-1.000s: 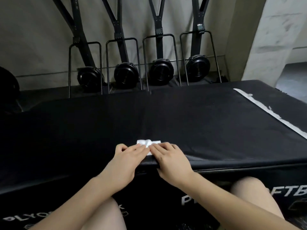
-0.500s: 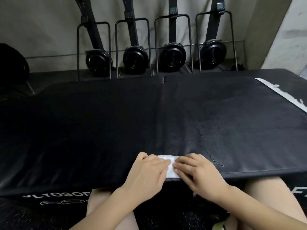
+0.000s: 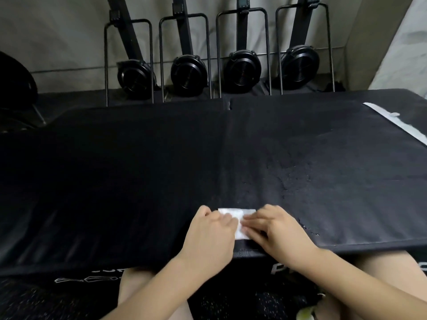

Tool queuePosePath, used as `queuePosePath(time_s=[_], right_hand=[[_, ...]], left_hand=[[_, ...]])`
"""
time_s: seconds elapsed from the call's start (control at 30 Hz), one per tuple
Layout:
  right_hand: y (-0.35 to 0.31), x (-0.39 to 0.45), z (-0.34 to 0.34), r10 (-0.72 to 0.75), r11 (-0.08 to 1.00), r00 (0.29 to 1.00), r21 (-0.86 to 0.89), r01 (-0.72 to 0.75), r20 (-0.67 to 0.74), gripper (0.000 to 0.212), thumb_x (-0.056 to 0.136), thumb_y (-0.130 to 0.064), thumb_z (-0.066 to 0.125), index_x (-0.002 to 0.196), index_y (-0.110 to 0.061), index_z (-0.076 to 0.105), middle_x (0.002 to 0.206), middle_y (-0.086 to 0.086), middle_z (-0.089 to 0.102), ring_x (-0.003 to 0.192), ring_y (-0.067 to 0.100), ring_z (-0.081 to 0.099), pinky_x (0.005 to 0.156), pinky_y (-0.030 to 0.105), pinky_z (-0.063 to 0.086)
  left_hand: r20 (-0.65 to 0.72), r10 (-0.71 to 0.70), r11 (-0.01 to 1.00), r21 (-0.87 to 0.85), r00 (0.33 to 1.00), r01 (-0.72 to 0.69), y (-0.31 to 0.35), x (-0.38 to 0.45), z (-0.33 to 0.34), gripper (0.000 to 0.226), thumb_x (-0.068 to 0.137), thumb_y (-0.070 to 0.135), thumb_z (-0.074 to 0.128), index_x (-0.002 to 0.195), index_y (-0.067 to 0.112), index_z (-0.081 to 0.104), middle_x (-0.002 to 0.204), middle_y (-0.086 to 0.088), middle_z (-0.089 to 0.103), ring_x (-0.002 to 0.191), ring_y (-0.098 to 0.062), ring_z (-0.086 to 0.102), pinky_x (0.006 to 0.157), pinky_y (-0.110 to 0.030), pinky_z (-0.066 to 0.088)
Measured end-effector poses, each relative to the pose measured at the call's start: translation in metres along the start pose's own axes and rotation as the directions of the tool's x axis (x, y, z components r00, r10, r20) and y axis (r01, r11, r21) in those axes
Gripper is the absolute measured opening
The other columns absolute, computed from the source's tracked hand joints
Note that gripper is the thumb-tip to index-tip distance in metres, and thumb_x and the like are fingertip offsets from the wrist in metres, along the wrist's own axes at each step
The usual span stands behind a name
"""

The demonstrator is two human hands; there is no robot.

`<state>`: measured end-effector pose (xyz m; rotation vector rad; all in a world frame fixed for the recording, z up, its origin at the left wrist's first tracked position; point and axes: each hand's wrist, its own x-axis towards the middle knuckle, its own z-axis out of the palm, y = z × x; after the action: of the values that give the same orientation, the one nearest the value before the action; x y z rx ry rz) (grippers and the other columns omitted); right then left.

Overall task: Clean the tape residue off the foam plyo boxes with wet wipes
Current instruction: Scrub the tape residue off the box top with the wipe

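Both hands, left hand (image 3: 211,229) and right hand (image 3: 275,229), press flat-fingered on the wet wipe (image 3: 235,219) at the near edge of the foam plyo box (image 3: 300,158). Wipe: light, limp, probably slippery; best pinned under fingertips.

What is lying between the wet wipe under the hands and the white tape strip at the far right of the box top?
Nothing visible. Both hands, left hand and right hand, press the wet wipe at the near edge. Only bare black box top, with rough specks, separates it from the tape strip.
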<state>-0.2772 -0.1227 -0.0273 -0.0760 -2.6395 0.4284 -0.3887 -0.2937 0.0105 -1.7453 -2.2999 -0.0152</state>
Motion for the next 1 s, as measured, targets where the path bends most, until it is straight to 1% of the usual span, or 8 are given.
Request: queuePosePath(time_s=[0.1, 0.23, 0.37, 0.47, 0.57, 0.7, 0.83, 1.0], right_hand=[[0.001, 0.003, 0.001, -0.024, 1.0, 0.999, -0.001, 0.024, -0.048, 0.032, 0.096, -0.045, 0.056, 0.097, -0.026, 0.082, 0.099, -0.017, 0.073, 0.092, 0.005, 0.065, 0.086, 0.021, 0.049], [0.017, 0.046, 0.017, -0.007, 0.999, 0.998, -0.037, 0.004, -0.066, 0.03, 0.093, -0.041, 0.058, 0.095, -0.023, 0.082, 0.094, -0.011, 0.073, 0.087, 0.012, 0.067, 0.08, 0.023, 0.053], [0.05, 0.104, 0.031, 0.073, 0.997, 0.997, -0.039, -0.074, -0.025, 0.036, 0.097, -0.042, 0.052, 0.093, -0.02, 0.08, 0.091, -0.005, 0.073, 0.088, 0.018, 0.066, 0.076, 0.031, 0.056], [0.064, 0.129, 0.036, 0.134, 0.991, 0.991, -0.024, -0.133, 0.011, 0.025, 0.099, -0.033, 0.061, 0.088, -0.017, 0.077, 0.081, -0.008, 0.063, 0.082, 0.018, 0.059, 0.069, 0.034, 0.052], [0.062, 0.127, 0.031, 0.116, 0.993, 0.992, -0.002, -0.116, -0.047, 0.018, 0.093, -0.028, 0.07, 0.077, -0.02, 0.073, 0.069, -0.014, 0.047, 0.069, 0.013, 0.045, 0.062, 0.031, 0.043], [0.054, 0.095, 0.017, 0.053, 0.996, 0.998, 0.068, -0.056, 0.038, 0.028, 0.094, -0.046, 0.055, 0.092, -0.03, 0.078, 0.082, -0.014, 0.066, 0.078, 0.009, 0.056, 0.074, 0.027, 0.047], [0.053, 0.077, 0.01, -0.002, 0.995, 0.998, 0.102, -0.004, 0.057, 0.027, 0.095, -0.044, 0.058, 0.101, -0.031, 0.081, 0.103, -0.021, 0.071, 0.097, 0.0, 0.062, 0.09, 0.02, 0.046], [0.081, 0.127, 0.027, -0.025, 0.999, 0.999, 0.044, 0.023, 0.036, 0.029, 0.094, -0.041, 0.057, 0.099, -0.024, 0.081, 0.094, -0.012, 0.071, 0.089, 0.011, 0.067, 0.085, 0.025, 0.051]], left_hand=[[0.024, -0.013, 0.999, 0.04, 1.0, 0.012, -0.005, 0.002, 0.009, 0.014, 0.071, 0.011, 0.056, 0.072, 0.025, 0.053, 0.06, 0.01, 0.044, 0.054, -0.015, 0.042, 0.064, -0.031, 0.037], [0.072, -0.077, 0.991, 0.111, 0.994, 0.068, -0.024, 0.041, 0.003, 0.016, 0.069, 0.008, 0.056, 0.072, 0.024, 0.054, 0.058, 0.009, 0.049, 0.053, -0.016, 0.048, 0.062, -0.031, 0.033], [0.128, -0.179, 0.976, 0.145, 0.975, 0.16, -0.06, 0.094, 0.012, 0.019, 0.089, 0.011, 0.047, 0.103, 0.022, 0.055, 0.091, 0.004, 0.062, 0.086, -0.02, 0.057, 0.071, -0.034, 0.027], [0.135, -0.193, 0.975, 0.138, 0.972, 0.174, -0.077, 0.117, 0.018, 0.024, 0.092, 0.013, 0.045, 0.111, 0.02, 0.057, 0.098, 0.004, 0.062, 0.084, -0.019, 0.048, 0.071, -0.034, 0.028], [0.107, -0.156, 0.987, 0.06, 0.982, 0.15, -0.079, 0.112, 0.017, 0.022, 0.093, 0.017, 0.043, 0.106, 0.021, 0.06, 0.089, 0.004, 0.061, 0.074, -0.018, 0.036, 0.07, -0.032, 0.027], [0.037, 0.001, 1.0, -0.018, 0.999, -0.001, -0.069, 0.082, 0.015, 0.008, 0.08, 0.023, 0.066, 0.075, 0.026, 0.061, 0.065, 0.009, 0.054, 0.058, -0.016, 0.043, 0.06, -0.031, 0.028], [-0.023, 0.015, 0.999, -0.048, 1.0, -0.016, -0.064, 0.069, 0.031, 0.013, 0.076, 0.02, 0.069, 0.08, 0.026, 0.058, 0.068, 0.011, 0.049, 0.062, -0.015, 0.043, 0.063, -0.032, 0.038], [-0.031, -0.081, 0.996, -0.028, 0.996, 0.08, -0.096, 0.109, 0.046, 0.017, 0.081, 0.021, 0.069, 0.093, 0.031, 0.062, 0.074, 0.013, 0.054, 0.068, -0.012, 0.046, 0.067, -0.032, 0.035]])
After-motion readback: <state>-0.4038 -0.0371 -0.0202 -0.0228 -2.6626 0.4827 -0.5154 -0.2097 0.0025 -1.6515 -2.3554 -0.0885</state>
